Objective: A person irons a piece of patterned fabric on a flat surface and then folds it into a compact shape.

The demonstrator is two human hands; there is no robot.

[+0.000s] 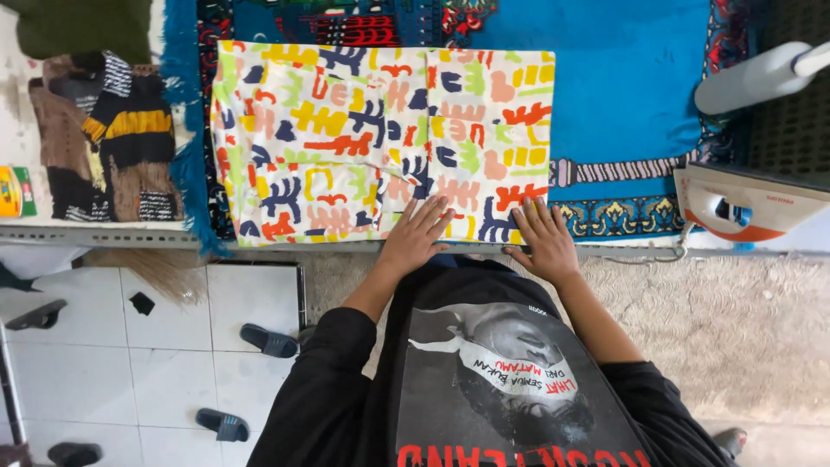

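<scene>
Both hands lie flat with fingers spread, gripping nothing: the left hand (417,235) and right hand (543,238) press the near edge of the folded patterned cloth (380,138). The cloth stretches away from them over a blue mat (622,86), and an iron (743,206) stands off beyond the right hand.

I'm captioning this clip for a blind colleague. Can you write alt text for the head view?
Seen from above, a person's left hand and right hand press flat on the near edge of a folded, brightly patterned cloth on a blue mat. An iron stands at the right.
</scene>
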